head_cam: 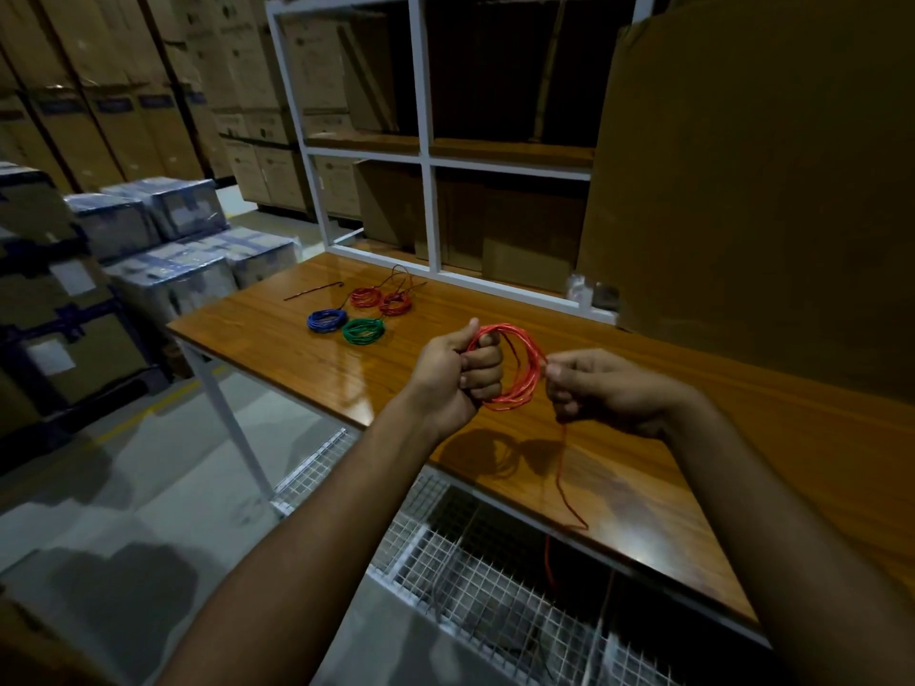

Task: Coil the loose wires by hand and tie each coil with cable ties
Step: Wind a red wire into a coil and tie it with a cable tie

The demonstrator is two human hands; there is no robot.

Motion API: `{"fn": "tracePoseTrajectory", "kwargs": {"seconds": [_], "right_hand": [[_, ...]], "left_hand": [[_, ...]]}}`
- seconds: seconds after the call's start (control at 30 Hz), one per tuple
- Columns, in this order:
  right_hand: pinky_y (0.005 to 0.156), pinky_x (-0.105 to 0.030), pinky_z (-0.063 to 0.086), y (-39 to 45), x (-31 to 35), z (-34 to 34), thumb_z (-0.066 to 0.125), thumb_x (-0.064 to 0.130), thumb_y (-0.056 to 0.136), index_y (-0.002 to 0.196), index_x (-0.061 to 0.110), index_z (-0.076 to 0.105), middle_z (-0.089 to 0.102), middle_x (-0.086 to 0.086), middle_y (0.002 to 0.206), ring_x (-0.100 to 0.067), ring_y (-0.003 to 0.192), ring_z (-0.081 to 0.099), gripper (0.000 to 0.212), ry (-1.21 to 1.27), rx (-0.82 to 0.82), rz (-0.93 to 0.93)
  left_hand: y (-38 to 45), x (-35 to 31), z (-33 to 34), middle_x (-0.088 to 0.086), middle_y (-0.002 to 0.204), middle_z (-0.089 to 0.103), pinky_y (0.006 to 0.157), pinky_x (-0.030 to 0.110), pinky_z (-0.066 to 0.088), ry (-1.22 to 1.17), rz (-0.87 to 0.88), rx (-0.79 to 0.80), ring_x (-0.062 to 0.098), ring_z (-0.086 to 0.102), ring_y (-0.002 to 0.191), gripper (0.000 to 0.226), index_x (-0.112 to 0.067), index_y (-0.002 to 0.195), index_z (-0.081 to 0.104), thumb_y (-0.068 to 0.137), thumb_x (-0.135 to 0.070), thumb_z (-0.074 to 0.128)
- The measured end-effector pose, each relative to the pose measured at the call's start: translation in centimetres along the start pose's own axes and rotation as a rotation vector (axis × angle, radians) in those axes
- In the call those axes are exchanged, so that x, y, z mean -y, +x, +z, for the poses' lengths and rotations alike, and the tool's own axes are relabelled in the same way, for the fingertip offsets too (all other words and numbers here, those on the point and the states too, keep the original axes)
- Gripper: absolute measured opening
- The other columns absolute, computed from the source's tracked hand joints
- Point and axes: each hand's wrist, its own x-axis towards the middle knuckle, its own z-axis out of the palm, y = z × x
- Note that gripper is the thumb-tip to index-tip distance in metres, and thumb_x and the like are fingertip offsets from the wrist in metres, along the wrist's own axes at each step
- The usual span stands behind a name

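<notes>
My left hand (pixel 458 373) grips one side of a red wire coil (pixel 527 368), held above the wooden table (pixel 643 438). My right hand (pixel 599 388) pinches the coil's opposite side. The wire's loose tail (pixel 564 482) hangs from my right hand, crosses the table's front edge and drops below it. Farther back on the table lie a blue coil (pixel 327 320), a green coil (pixel 364 331) and two red coils (pixel 366 297), (pixel 395 303).
A dark loose wire piece (pixel 312 292) lies near the table's far left. A white shelf frame (pixel 426 156) with cardboard stands behind the table. Wire-mesh trays (pixel 475 576) sit under the front edge. Wrapped boxes (pixel 168 240) are stacked at the left.
</notes>
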Motion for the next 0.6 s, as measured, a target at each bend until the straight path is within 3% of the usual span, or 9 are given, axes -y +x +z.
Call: {"fn": "tracePoseTrajectory", "kwargs": {"seconds": [0.1,0.17,0.23,0.27,0.37,0.47,0.53,0.6], "right_hand": [[0.076,-0.036,0.045,-0.6,-2.4,-0.5,0.058,0.022,0.096,0.115,0.003,0.064,0.054,-0.005,0.081,-0.019,0.074,0.054,0.028,0.062,0.052,0.057],[0.081,-0.04,0.049,-1.2,-3.5,0.1,0.058,0.018,0.096,0.116,0.002,0.064,0.056,-0.009,0.086,-0.022,0.079,0.06,0.026,0.112,0.046,0.065],[0.074,-0.038,0.058,-1.4,-4.1,1.7,0.055,0.015,0.098,0.112,0.0,0.062,0.059,-0.012,0.089,-0.022,0.072,0.066,0.021,0.111,-0.082,0.092],[0.066,-0.036,0.06,-1.2,-4.3,2.9,0.055,0.017,0.099,0.108,0.002,0.063,0.061,-0.012,0.088,-0.02,0.065,0.067,0.02,0.005,-0.199,0.101],[0.049,-0.03,0.055,-0.5,-3.9,6.8,0.055,0.036,0.1,0.091,0.019,0.067,0.066,0.0,0.074,-0.009,0.051,0.064,0.022,-0.717,-0.54,0.04],[0.058,-0.033,0.05,-0.6,-2.4,9.8,0.048,0.037,0.102,0.092,0.025,0.062,0.062,0.007,0.077,-0.011,0.067,0.06,0.021,-1.117,-0.407,-0.087],[0.069,-0.038,0.051,-0.9,-0.8,10.7,0.046,0.023,0.102,0.099,0.022,0.056,0.058,0.003,0.088,-0.017,0.08,0.059,0.011,-1.209,-0.234,-0.12],[0.075,-0.041,0.051,-1.3,0.8,11.0,0.047,0.013,0.099,0.101,0.022,0.055,0.054,0.004,0.092,-0.018,0.086,0.056,0.013,-1.252,-0.161,-0.175]], "left_hand": [[-0.1,-0.9,-0.3,-0.009,0.052,0.031,0.041,0.019,0.023,-0.07,0.077,-0.048,0.005,0.026,0.039,0.04,-0.016,0.077,0.046,0.108,-0.036,0.028],[0.0,-1.8,-0.4,-0.009,0.053,0.031,0.042,0.019,0.023,-0.097,0.135,-0.091,0.005,0.026,0.041,0.041,-0.016,0.077,0.047,0.108,-0.035,0.028],[0.3,-2.4,-0.5,-0.009,0.053,0.031,0.041,0.02,0.024,-0.072,0.168,-0.131,0.006,0.026,0.041,0.04,-0.016,0.077,0.047,0.108,-0.035,0.029],[0.5,-2.4,-0.5,-0.009,0.053,0.031,0.041,0.02,0.024,-0.057,0.176,-0.152,0.006,0.026,0.041,0.04,-0.016,0.078,0.047,0.108,-0.035,0.029],[1.0,-2.1,-0.4,-0.009,0.053,0.032,0.042,0.02,0.024,-0.033,0.193,-0.191,0.006,0.027,0.04,0.04,-0.016,0.078,0.047,0.108,-0.034,0.03],[1.5,-1.5,-0.6,-0.009,0.053,0.033,0.042,0.02,0.026,0.001,0.185,-0.19,0.006,0.028,0.04,0.039,-0.016,0.079,0.047,0.108,-0.034,0.03],[1.8,-1.1,-0.8,-0.008,0.053,0.034,0.044,0.021,0.03,0.059,0.179,-0.183,0.007,0.031,0.041,0.037,-0.016,0.081,0.047,0.108,-0.035,0.03],[1.8,-0.5,-0.7,-0.007,0.054,0.035,0.047,0.023,0.033,0.131,0.164,-0.183,0.009,0.035,0.043,0.036,-0.016,0.083,0.046,0.108,-0.035,0.03]]}}
